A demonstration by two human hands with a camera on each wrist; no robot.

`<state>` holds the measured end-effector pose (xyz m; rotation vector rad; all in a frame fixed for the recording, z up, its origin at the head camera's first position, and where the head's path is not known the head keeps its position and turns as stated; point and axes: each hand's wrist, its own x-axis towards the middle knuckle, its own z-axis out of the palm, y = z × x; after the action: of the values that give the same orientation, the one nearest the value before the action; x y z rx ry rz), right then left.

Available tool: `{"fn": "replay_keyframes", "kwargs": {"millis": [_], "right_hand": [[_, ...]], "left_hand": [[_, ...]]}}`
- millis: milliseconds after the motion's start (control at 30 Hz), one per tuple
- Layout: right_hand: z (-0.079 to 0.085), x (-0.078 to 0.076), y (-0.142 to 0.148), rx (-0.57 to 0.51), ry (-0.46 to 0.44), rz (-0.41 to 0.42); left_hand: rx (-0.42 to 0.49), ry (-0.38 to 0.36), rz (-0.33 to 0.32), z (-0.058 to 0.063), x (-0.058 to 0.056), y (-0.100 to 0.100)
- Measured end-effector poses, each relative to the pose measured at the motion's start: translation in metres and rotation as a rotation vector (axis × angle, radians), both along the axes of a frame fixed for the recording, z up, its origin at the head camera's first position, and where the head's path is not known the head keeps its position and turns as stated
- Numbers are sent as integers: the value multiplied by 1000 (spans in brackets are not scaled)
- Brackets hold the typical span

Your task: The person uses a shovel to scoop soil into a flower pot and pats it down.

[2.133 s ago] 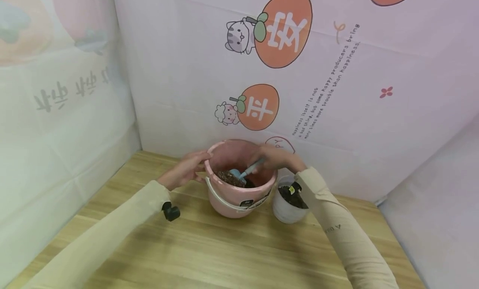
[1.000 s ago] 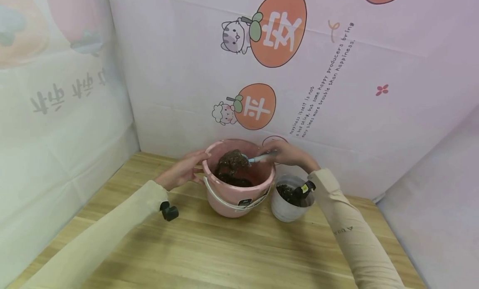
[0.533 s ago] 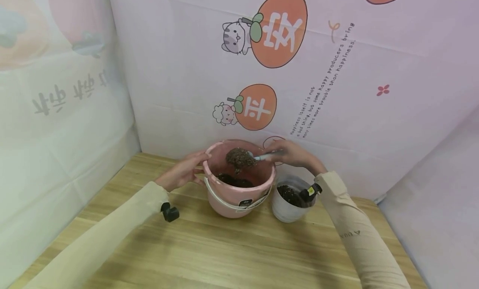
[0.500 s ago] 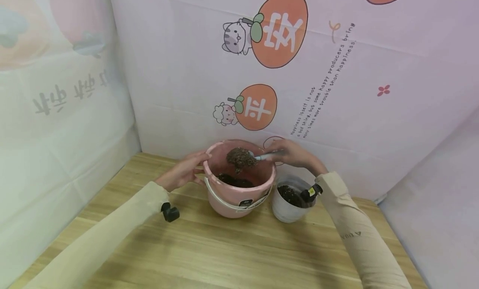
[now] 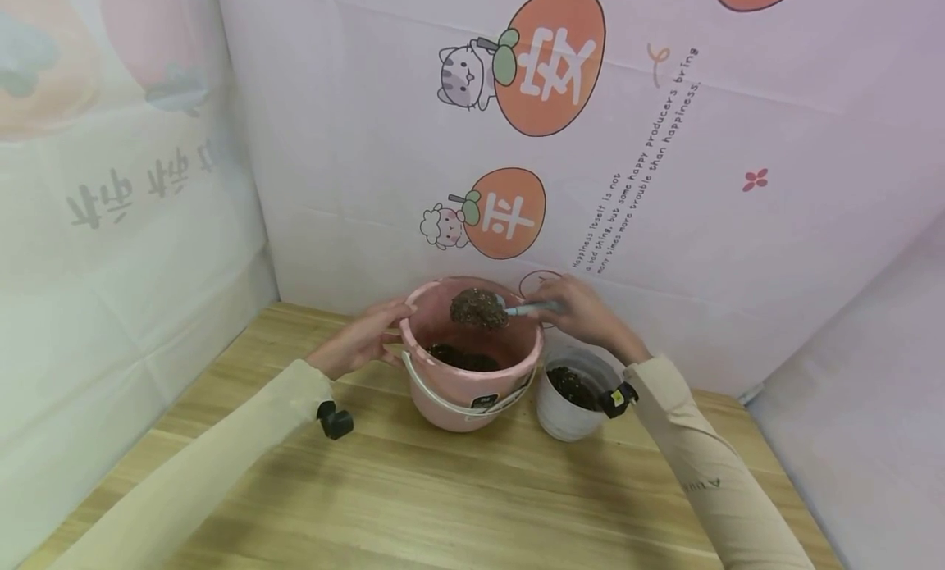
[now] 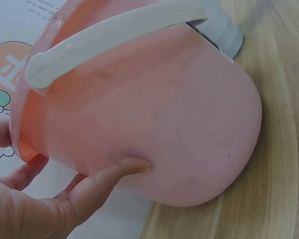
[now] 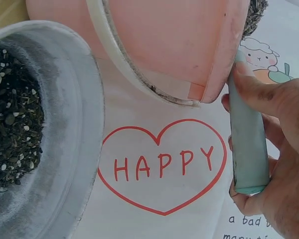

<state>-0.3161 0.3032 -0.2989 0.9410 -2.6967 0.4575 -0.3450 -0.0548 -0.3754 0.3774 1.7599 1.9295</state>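
A pink bucket [image 5: 465, 398] stands on the table, dark soil [image 5: 465, 357] in its bottom. My left hand [image 5: 362, 338] grips its left rim; in the left wrist view one digit presses the outer wall and other fingers are at the rim [image 6: 21, 134]. My right hand [image 5: 583, 309] holds a light blue hand trowel [image 5: 526, 309] by the handle, fingers wrapped round it in the right wrist view. The trowel's blade is mostly hidden under a heaped clump of soil [image 5: 478, 307], raised over the bucket's mouth.
A whitish pot [image 5: 568, 418] with dark, white-flecked soil [image 7: 15, 119] stands just right of the bucket, below my right forearm. Printed cloth walls [image 5: 354, 143] rise behind and at both sides. The bucket's white handle [image 5: 443, 402] hangs down in front.
The trowel has come up from inside the bucket with a heap of soil on it, then shifted slightly right. My left hand has stayed at the rim.
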Motion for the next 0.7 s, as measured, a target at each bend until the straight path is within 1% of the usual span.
{"fn": "replay_keyframes", "kwargs": {"millis": [100,167,233,333,433,533,633,700], "right_hand": [[-2,2,2,15,44,-11],[-2,4,4,23,58,-23],[-3,5,6,20,53,-35],[-2,7,11,-18,23,-33],[-1,7,15,-58,-4,24],[-1,7,20,-74,-3,77],[0,7,27,-82,2,97],[1,8,32,-93,5,96]], "left_hand": [[5,3,-2,1,0,0],[7,4,1,1,-1,0],[11,-3,4,2,-2,1],[13,-4,7,2,-2,2],[10,-11,15,1,-1,2],[11,-20,20,-1,1,0],[20,-13,11,-3,2,-1],[25,-1,0,-3,2,0]]}}
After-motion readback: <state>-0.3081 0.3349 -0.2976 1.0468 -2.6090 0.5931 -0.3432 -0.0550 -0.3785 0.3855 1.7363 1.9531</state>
